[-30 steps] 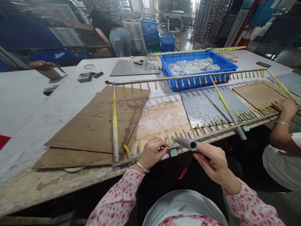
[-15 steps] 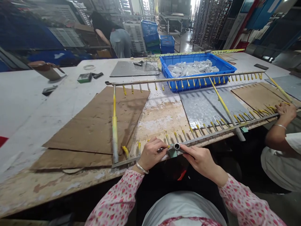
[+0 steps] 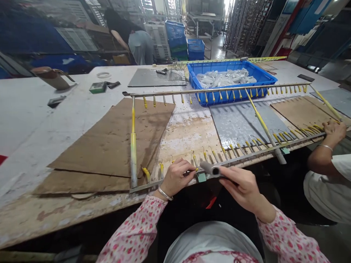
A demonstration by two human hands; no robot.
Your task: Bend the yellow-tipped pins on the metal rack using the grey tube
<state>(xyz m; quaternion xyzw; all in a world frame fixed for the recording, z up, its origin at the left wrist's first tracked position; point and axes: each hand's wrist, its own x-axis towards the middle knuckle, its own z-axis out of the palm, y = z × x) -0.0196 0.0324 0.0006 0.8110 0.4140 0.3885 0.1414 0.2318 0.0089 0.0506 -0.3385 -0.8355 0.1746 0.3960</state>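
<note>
My right hand [image 3: 244, 188] was closed around one tool [image 3: 207, 167], its tube-shaped head hanging over the front rail [image 3: 246, 156] and hiding a stretch of it. My left hand [image 3: 178, 174], just beside, had thumb and forefinger pinched together on one yellow tip [image 3: 196, 169] at that rail. My hand blocked part of the row of pegs [image 3: 231, 148], so I couldn't count them surely. The frame [image 3: 259, 116] spanned the tabletop [image 3: 189, 133] in front of me, with two long rails and three crossbars; two green clips [image 3: 201, 177] showed at the near edge. To my right, a co-worker's hand [image 3: 334, 128] touched the frame's near side.

Beneath the frame lay two overlapping cardboard sheets [image 3: 109, 138] on the left and one gray sheet [image 3: 233, 124] in the middle. Farther off were one mug [image 3: 55, 79], one green box [image 3: 98, 87], one white ring [image 3: 104, 75] and one blue crate [image 3: 264, 76] of clear plastic pieces [image 3: 227, 77], partly behind the back rail [image 3: 175, 91]. Beyond the tabletop, one person [image 3: 131, 36] bent forward.
</note>
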